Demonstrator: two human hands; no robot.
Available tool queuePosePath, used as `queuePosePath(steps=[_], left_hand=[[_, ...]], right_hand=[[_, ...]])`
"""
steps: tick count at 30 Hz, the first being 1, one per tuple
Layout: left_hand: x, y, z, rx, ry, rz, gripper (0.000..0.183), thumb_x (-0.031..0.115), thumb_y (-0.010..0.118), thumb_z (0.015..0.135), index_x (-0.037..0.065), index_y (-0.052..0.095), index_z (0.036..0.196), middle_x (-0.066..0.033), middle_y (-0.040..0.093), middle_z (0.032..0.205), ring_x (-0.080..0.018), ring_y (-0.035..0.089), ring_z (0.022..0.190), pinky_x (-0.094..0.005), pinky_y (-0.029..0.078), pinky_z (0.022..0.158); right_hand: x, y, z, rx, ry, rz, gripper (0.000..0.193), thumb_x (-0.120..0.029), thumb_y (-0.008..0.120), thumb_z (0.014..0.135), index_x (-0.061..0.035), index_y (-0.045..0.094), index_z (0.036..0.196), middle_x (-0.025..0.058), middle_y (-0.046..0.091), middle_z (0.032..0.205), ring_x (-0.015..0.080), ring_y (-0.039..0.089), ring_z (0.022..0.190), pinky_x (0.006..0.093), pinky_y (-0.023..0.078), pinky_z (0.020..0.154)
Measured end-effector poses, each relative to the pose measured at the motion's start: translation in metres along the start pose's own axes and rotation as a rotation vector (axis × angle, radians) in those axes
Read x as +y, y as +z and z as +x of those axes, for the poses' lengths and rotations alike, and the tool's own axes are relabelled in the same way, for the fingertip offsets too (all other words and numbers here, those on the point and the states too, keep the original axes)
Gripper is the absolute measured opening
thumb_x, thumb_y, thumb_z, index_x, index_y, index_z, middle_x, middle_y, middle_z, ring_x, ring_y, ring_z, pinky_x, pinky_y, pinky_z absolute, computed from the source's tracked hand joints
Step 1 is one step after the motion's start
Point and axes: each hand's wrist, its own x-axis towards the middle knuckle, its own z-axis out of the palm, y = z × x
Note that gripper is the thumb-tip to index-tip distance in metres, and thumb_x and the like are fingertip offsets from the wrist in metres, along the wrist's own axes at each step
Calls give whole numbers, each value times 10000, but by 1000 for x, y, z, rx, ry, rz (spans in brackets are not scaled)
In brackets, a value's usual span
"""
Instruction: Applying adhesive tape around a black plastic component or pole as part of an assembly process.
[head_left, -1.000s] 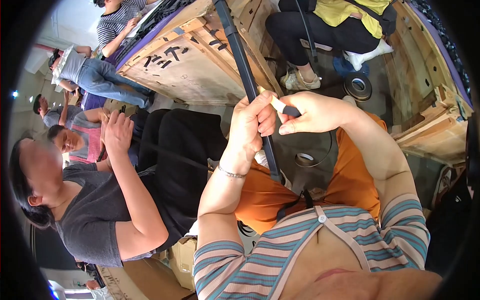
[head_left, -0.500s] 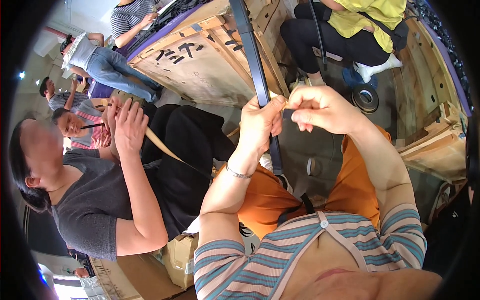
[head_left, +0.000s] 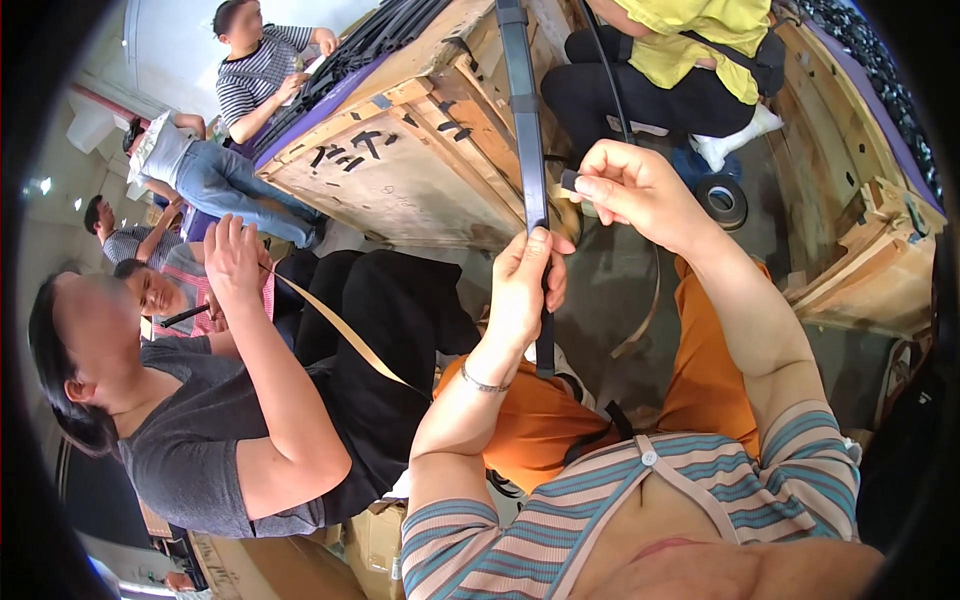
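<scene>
A long, flat black strap [head_left: 530, 150] runs down the middle of the view, dark and slightly glossy. My left hand [head_left: 522, 285] is closed around its lower part, thumb on top, and the strap's end shows below the fist. To the right of the strap, my right hand [head_left: 630, 190] pinches a small black piece [head_left: 569, 181] between thumb and fingers. A pale tan bit shows at that piece, close to the strap's edge. Below my right hand hangs a thin tan strip [head_left: 640, 330]; I cannot tell where its upper end is attached.
At my left a seated person [head_left: 220, 420] holds a tan strip [head_left: 350, 335]. A wooden crate [head_left: 400, 180] stands ahead, another crate [head_left: 870, 240] at the right. A roll of black tape [head_left: 721, 201] lies on the floor near a person in yellow [head_left: 690, 60]. A cardboard box [head_left: 375, 550] is lower left.
My right hand has moved up and apart from my left, now showing the small black piece. My left hand has slid lower in view. The thin tan strip has come into sight.
</scene>
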Motion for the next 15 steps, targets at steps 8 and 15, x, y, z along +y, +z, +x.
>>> queuePosePath(steps=[8,15], left_hand=[[-1,2,1,-45,-10,107,350,310,358,953,2,492,852,-25,395,526,-97,324,387,-225,262,374],[-4,4,-1,-61,-10,102,356,322,358,951,9,488,844,-23,391,518,-97,315,375,-224,262,365]], right_hand=[[16,-3,5,10,-80,-188,166,-135,570,869,-32,482,774,-40,469,696,22,409,642,194,356,560],[14,-3,2,-4,-104,-278,178,-123,574,865,-30,469,755,-43,443,684,27,395,648,198,360,572]])
